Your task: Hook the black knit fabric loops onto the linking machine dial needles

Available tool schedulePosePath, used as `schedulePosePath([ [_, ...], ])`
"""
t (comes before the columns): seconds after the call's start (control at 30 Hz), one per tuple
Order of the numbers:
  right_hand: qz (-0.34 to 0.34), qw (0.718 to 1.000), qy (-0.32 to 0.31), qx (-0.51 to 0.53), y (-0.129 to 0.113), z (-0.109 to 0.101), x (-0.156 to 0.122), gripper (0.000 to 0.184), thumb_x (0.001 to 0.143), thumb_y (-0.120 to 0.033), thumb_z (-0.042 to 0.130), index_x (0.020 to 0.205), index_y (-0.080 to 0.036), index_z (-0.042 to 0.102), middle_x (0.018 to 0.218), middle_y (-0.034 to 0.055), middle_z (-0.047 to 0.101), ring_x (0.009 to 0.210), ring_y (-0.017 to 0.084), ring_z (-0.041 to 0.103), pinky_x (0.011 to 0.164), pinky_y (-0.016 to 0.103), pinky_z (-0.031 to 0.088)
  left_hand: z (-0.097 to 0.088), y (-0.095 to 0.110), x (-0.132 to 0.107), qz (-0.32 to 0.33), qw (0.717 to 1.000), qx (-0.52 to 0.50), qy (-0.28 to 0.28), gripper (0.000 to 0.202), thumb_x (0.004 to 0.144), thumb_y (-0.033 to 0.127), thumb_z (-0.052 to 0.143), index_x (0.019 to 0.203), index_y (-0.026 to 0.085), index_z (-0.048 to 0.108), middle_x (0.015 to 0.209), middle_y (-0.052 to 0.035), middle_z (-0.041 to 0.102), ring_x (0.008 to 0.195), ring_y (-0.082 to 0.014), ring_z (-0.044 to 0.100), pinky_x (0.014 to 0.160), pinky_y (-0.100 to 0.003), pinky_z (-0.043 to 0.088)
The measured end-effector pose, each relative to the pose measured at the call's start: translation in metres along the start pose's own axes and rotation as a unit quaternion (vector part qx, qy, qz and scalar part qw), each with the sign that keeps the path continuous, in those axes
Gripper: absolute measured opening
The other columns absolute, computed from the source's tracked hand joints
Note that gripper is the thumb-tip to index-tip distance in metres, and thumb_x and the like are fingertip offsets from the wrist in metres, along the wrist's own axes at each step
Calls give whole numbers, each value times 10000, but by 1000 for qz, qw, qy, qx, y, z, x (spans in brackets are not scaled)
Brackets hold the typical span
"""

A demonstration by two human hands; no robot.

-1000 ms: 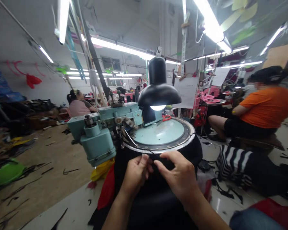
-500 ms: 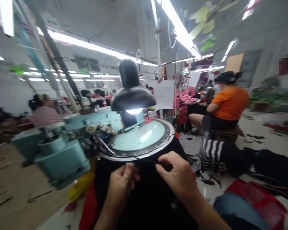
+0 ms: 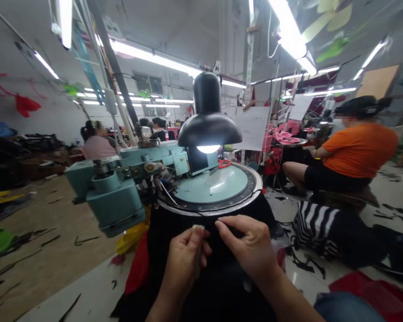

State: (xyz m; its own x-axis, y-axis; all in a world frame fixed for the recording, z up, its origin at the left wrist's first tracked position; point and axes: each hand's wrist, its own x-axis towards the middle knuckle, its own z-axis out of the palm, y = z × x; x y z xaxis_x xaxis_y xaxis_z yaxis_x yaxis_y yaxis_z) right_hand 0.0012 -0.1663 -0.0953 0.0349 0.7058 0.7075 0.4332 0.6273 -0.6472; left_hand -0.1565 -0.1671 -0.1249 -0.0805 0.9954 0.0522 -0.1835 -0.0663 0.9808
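A teal linking machine [image 3: 121,183] with a round dial [image 3: 218,188] stands in front of me. Black knitted fabric [image 3: 174,228] hangs from the dial's toothed rim. My left hand [image 3: 186,261] is closed, its fingers pinching the fabric's edge just below the rim. My right hand [image 3: 250,246] is closed too, pinching the same edge a little to the right. The two hands almost touch. A black desk lamp [image 3: 210,125] shines down on the dial, and red scissors [image 3: 224,163] lie on the dial's far side.
A person in an orange shirt [image 3: 359,150] sits at the right. Another person in pink [image 3: 96,145] sits at the back left. Striped black-and-white fabric [image 3: 315,223] lies on the floor to the right. Red cloth [image 3: 137,270] and yellow cloth [image 3: 130,237] hang beside the machine.
My view swung right and then back towards the left. My hands stayed at the dial's rim, shifting slightly along the black fabric's edge.
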Motion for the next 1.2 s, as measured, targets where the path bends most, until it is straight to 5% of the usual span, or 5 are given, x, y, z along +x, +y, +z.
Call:
schedulePosePath([
  [0.4, 5, 997, 61, -51, -2, 2, 4, 145, 874, -267, 648, 757, -200, 702, 728, 19, 712, 678, 170, 670, 655, 265, 484, 15, -4, 3, 24, 999, 39, -18, 585, 757, 701, 666, 738, 116, 672, 509, -28, 614, 367, -66, 460, 362, -155, 290],
  [0.67, 165, 975, -99, -110, 54, -105, -17, 83, 787, -240, 617, 770, -215, 695, 835, 32, 722, 785, 216, 686, 716, 314, 508, 5, -2, 1, 56, 984, 166, 10, 540, 775, 685, 648, 746, 149, 700, 512, -14, 622, 378, -82, 454, 359, -184, 306],
  [0.77, 203, 962, -181, 34, 53, -120, -16, 153, 850, -351, 629, 833, -202, 657, 765, 12, 684, 654, 172, 656, 585, 261, 512, -6, 9, -11, 263, 901, 330, 98, 329, 806, 516, 720, 752, 192, 716, 579, 10, 664, 477, -111, 577, 469, -202, 450],
  [0.93, 93, 973, -207, 32, 37, -103, -6, 221, 834, -152, 589, 934, -227, 771, 945, 45, 743, 890, 194, 700, 818, 290, 557, -9, 53, -11, 568, 629, 525, 78, 150, 872, 222, 704, 1018, 220, 738, 1033, -37, 764, 880, -174, 727, 855, -267, 553],
  [1.2, -6, 988, -150, 44, 24, -39, 9, 258, 837, -215, 663, 1066, -238, 779, 908, 40, 788, 776, 209, 703, 727, 324, 553, -6, 77, 4, 546, 590, 595, -13, 140, 906, 154, 604, 964, 176, 730, 967, -55, 761, 824, -179, 690, 746, -290, 563],
])
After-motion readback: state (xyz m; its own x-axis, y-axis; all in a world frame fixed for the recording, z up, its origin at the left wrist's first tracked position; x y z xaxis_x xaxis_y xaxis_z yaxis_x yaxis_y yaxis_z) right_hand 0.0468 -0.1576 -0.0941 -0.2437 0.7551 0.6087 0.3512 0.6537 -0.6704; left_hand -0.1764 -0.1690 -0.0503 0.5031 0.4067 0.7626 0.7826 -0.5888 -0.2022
